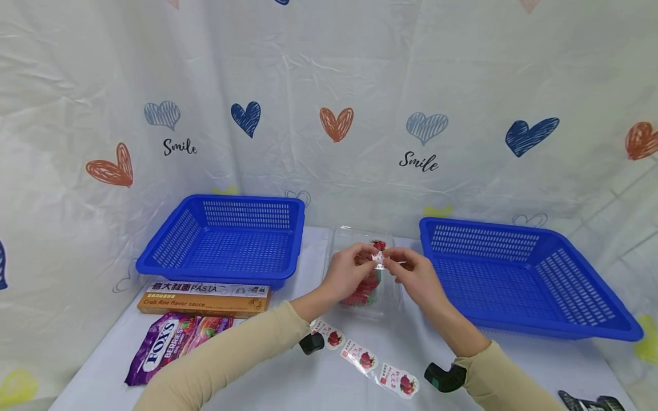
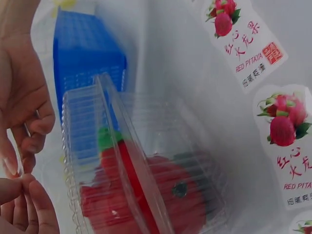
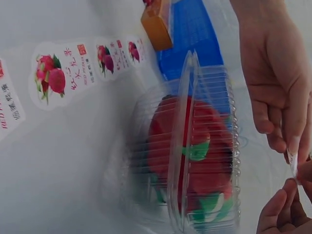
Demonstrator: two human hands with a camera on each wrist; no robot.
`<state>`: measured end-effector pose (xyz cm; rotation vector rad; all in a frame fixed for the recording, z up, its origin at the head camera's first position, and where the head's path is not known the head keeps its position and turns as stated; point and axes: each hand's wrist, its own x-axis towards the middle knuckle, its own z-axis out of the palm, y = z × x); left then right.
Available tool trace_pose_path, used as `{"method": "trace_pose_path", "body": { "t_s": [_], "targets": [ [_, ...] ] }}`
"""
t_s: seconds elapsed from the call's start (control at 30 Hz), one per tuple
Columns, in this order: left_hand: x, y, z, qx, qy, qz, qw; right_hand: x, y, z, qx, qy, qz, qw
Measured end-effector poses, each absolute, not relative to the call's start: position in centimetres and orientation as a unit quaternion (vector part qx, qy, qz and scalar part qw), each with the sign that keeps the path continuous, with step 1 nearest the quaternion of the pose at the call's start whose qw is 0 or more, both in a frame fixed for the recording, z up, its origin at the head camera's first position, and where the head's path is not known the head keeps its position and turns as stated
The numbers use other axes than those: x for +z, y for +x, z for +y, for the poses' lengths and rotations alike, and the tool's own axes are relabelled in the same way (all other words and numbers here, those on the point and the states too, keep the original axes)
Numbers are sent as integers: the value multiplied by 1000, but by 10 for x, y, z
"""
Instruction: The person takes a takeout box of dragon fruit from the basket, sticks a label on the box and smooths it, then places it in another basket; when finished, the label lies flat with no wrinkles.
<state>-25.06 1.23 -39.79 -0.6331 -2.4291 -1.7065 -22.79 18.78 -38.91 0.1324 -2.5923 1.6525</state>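
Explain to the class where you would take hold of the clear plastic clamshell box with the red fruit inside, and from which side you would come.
Probably best to grip the clamshell box across its two long ribbed side walls, coming from above. It lies flat on the table with its lid closed, and both hands work a sticker just over it. The thin walls look flexible, so squeeze lightly near the rim seam.

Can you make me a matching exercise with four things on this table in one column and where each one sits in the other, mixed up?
Things:
1. clear plastic clamshell box with red fruit
2. purple Fox's berries candy bag
3. strip of red pitaya stickers
4. orange pasta box

Places:
A. nearest the person, below both wrists
B. in front of the left blue basket
C. between the two blue baskets, under the hands
D. front left corner of the table

Pairs: 1-C, 2-D, 3-A, 4-B
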Motion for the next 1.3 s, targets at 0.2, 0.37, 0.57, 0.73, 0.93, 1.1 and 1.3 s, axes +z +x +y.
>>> {"method": "trace_pose_path", "body": {
  "t_s": [0.2,0.37,0.57,0.73,0.93,1.1,1.3],
  "targets": [
    [-395,-259,10,-567,-214,-795,36,-386,-241,186,553,35,-832,23],
    [-395,-263,7,-559,-217,-800,3,-387,-249,187,553,45,-832,22],
    [-397,-267,4,-547,-213,-809,-31,-391,-254,188,540,54,-840,25],
    [-398,-272,3,-527,-191,-828,-13,-393,-257,188,530,49,-847,19],
    [-399,-278,3,-472,-190,-860,30,-397,-262,187,519,38,-854,-1],
    [-399,-284,2,-413,-204,-886,52,-397,-266,185,500,45,-865,-9],
    [-402,-288,-1,-377,-215,-900,43,-399,-270,182,443,65,-894,6]
  ]
}}
